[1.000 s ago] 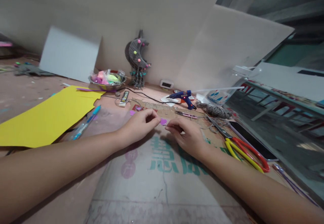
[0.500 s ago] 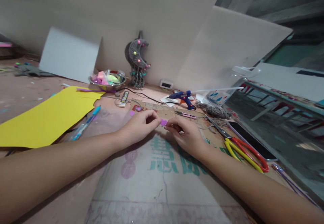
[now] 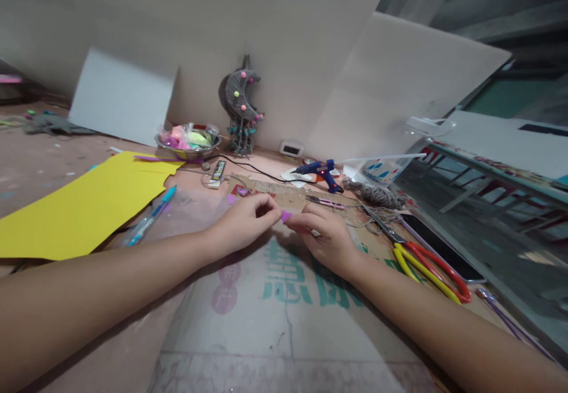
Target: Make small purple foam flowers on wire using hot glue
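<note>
A small purple paper heart [image 3: 286, 215] sits between my two hands, just above the printed cardboard sheet [image 3: 284, 304]. My left hand [image 3: 246, 221] pinches its left edge with curled fingers. My right hand [image 3: 326, 236] is closed on its right edge, and its fingers cover part of the heart. More small purple and red cut-outs [image 3: 237, 192] lie just beyond my left hand.
Yellow paper [image 3: 84, 203] and a blue pen [image 3: 153, 215] lie at left. A metal bowl of coloured pieces [image 3: 189, 139], a moon ornament [image 3: 242, 109], a blue glue gun [image 3: 322, 172], twine [image 3: 377, 193], red-and-yellow scissors [image 3: 426, 266] and a phone [image 3: 439, 245] stand around.
My right fingers have closed further over the purple heart, so less of it shows. Both hands stay in the same place.
</note>
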{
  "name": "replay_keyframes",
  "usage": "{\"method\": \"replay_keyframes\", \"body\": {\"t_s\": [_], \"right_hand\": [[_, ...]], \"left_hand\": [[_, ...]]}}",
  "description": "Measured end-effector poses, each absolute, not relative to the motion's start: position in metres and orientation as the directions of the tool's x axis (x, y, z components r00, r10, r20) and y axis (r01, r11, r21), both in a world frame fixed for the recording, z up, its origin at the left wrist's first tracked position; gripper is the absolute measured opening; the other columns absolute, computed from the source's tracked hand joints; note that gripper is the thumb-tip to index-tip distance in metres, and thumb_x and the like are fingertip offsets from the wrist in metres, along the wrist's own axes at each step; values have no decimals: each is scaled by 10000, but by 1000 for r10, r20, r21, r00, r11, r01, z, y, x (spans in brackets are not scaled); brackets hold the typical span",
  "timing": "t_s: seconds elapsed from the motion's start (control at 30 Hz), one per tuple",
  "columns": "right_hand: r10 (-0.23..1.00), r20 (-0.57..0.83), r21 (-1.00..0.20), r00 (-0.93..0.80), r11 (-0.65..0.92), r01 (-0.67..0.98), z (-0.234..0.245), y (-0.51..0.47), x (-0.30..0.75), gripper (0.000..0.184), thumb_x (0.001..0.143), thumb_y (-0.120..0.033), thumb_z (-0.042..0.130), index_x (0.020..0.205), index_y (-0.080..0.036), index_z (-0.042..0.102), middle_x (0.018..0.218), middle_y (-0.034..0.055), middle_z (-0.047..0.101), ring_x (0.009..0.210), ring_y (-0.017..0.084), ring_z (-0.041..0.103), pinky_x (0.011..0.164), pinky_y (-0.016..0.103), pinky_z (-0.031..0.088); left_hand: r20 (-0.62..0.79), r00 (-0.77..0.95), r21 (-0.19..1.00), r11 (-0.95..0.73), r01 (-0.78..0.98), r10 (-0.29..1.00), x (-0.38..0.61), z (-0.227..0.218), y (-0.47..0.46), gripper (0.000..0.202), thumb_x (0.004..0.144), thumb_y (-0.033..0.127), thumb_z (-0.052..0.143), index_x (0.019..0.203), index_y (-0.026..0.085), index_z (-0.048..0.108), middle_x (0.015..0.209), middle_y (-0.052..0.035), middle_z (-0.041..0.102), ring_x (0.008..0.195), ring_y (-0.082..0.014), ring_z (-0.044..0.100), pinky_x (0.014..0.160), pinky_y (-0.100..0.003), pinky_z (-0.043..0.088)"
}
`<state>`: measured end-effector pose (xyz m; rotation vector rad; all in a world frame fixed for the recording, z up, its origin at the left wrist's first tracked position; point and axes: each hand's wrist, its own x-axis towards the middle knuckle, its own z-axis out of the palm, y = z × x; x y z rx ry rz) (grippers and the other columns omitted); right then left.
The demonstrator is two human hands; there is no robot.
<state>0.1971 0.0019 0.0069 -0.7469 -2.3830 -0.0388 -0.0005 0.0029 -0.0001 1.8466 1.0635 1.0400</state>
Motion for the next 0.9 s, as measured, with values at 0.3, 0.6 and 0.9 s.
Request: {"method": "replay_keyframes", "body": {"t_s": [0.3,0.6,0.9], "right_hand": [[686,535,-395,-493,719,572,6,-4,195,323,829,-273,572,1128,-198,474,771,10,533,671,129,512,598,251,406],[816,401,-563,-416,578,590,19,0,188,173,850,-256,498,761,-166,615,719,28,624,671,145,556,619,268,425],[847,372,-616,-380,532,581,18,0,188,209,844,-286,511,693,-163,586,628,2,565,593,121,507,553,237,390]], "left_hand": [[243,327,898,-339,279,913,0,0,3,196,819,342,499,745,166,543,707,20,559,648,-111,498,603,-237,380],[271,338,877,-376,300,901,1,1,0,186,819,327,483,738,167,535,700,16,562,638,-116,502,579,-230,376],[241,446,858,-404,318,862,-1,0,2,306,845,422,451,864,170,625,798,-15,638,715,-146,552,623,-255,397]]}}
